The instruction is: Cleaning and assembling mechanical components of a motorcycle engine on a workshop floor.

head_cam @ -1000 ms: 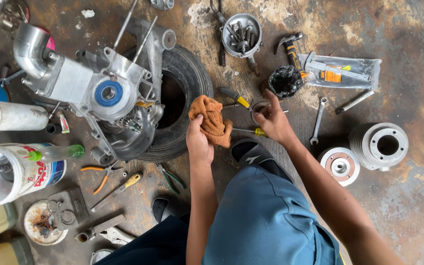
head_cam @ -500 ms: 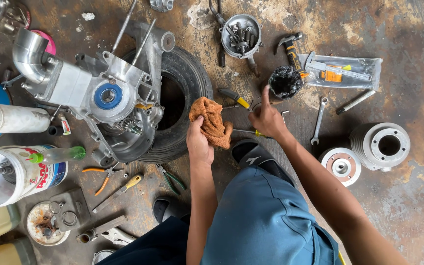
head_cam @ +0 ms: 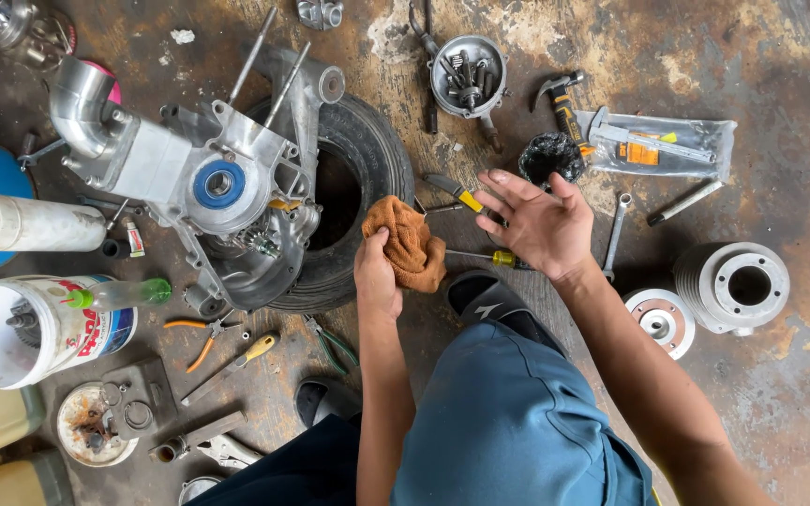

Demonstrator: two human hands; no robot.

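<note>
1. Left of the grip, the engine case (head_cam: 208, 178) lies on the tyre (head_cam: 367, 187), unmoved over the last second.
2. The left hand (head_cam: 377, 276) keeps its fingers pinched around the orange rag (head_cam: 405, 242), which bunches just above that grip, as before.
3. Right of the rag, the right hand (head_cam: 532, 225) has changed: a second ago it curled low beside the rag; now it has lifted, fingers spread and empty.
4. Beneath that open hand lies a yellow-handled screwdriver (head_cam: 489, 257), seemingly untouched, though the palm hides part.
5. So the wiping seems paused, with one hand freed.
</note>
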